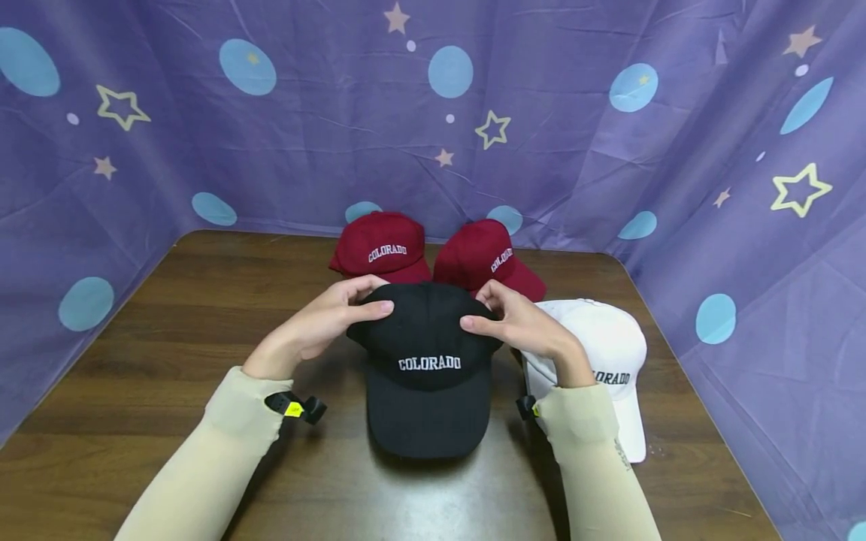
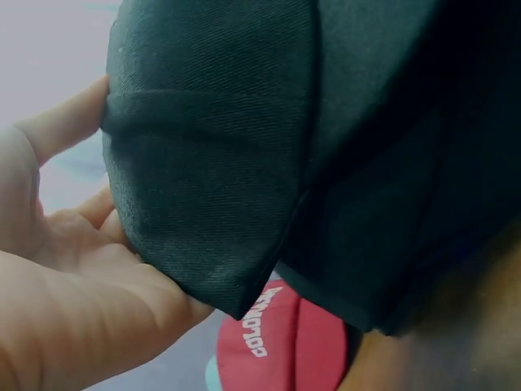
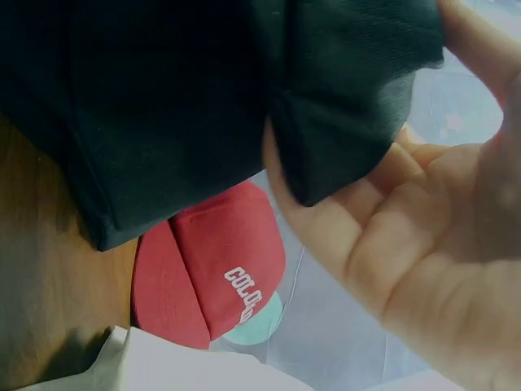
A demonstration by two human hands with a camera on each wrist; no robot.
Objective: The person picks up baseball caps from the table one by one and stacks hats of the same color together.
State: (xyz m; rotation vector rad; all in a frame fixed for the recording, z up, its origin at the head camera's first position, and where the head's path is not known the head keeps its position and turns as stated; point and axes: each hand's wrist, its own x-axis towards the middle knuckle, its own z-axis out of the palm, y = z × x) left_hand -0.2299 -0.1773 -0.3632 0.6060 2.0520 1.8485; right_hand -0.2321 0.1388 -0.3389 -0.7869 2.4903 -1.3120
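Note:
A black cap with white COLORADO lettering hangs between both hands, its brim toward me. My left hand grips the left side of the crown, thumb on the front and fingers behind. On the right side, my right hand pinches the crown the same way. The left wrist view shows the thumb and fingers at the edge of the black cloth. In the right wrist view, fingers curl under the folded cap edge. Both sets of fingertips are partly hidden behind the cap.
Two red caps, one at left and one at right, lie behind the black cap by the purple curtain. A white cap sits at the right of the wooden table, partly behind my right wrist.

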